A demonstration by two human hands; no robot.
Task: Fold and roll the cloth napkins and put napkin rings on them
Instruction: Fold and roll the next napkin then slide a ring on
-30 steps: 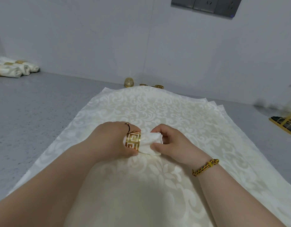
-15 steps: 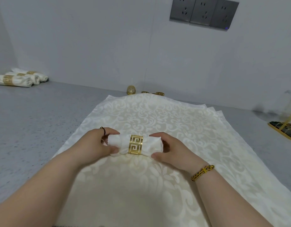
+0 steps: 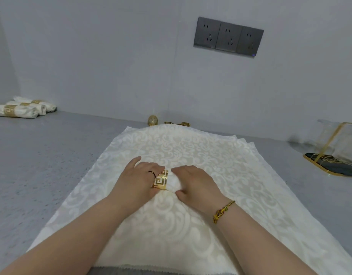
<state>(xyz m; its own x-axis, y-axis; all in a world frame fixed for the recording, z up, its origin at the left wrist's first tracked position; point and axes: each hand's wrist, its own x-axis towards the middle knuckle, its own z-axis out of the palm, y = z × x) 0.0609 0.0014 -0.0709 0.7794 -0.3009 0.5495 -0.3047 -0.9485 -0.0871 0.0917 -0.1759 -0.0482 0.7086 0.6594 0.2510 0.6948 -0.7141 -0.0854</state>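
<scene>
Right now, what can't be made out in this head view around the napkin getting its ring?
All in the head view:
Rolled napkin: both ends hidden by the left hand and right hand gripping it.
Napkin ring: its left part covered by the left hand.
Spare rings by the wall: half hidden behind the flat napkins; count unclear.
Clear holder: blurred, cut by the right edge.

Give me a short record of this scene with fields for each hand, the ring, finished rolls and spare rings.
left hand: grips the rolled napkin at the napkin ring
right hand: grips the roll's other end
napkin ring: gold, around the roll, between the hands
flat napkins: stacked under the roll
finished rolls: three, ringed, far left by the wall
spare rings: by the wall behind the flat napkins
</scene>
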